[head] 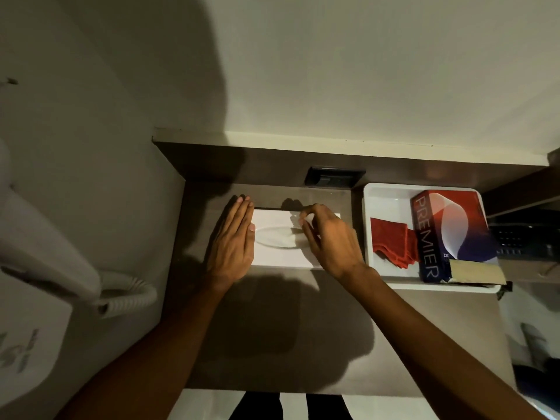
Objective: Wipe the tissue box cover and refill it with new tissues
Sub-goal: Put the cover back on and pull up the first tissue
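Refill step, late stage by our read: white tissue box cover (281,256) is sitting on the counter (303,328), just left of the white tray (368,225). We're bracing it w/ left hand (231,247), flat, fingers together, pressed along the cover's left end. Right hand (328,237) is hovering over the cover's oval slot, thumb and fingers pinching together, apparently on the tissue (280,237) showing there; can't confirm contact. Next move probably calls for a light pull so one sheet is standing proud of the slot, left hand keeping the cover from lifting. Tray is holding a folded red cloth (391,241) and a PREMIER tissue carton (448,231), end flap open, contents not visible.
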